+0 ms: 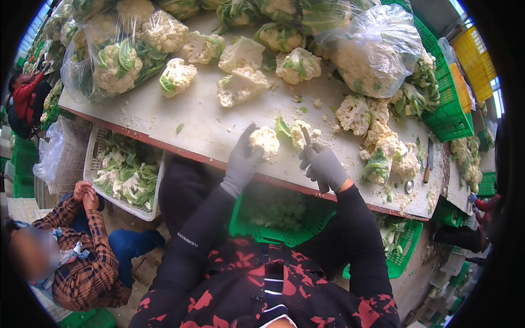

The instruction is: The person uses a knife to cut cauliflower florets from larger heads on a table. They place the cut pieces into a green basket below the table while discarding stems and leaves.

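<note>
My left hand [243,159], in a grey glove, holds a cauliflower piece [264,142] over the table's front edge. My right hand [326,166], gloved the same way, is closed around a small knife [306,136], its blade pointing away from me. Beside the blade, a cauliflower floret [300,133] lies with a green leaf [282,126]. Farther back on the white tabletop [197,119] sit several cut cauliflower pieces [242,87]. A pile of florets [383,143] is to the right. Below the table edge, a green crate [262,237] holds pale pieces, partly blurred.
Plastic-wrapped cauliflowers stand at the back left [119,65] and back right [369,57]. Another knife [428,160] lies at the right. A white crate [160,192] of trimmings is left of my legs; a person in a plaid shirt [82,262] sits nearby. Green crates [447,110] stand right.
</note>
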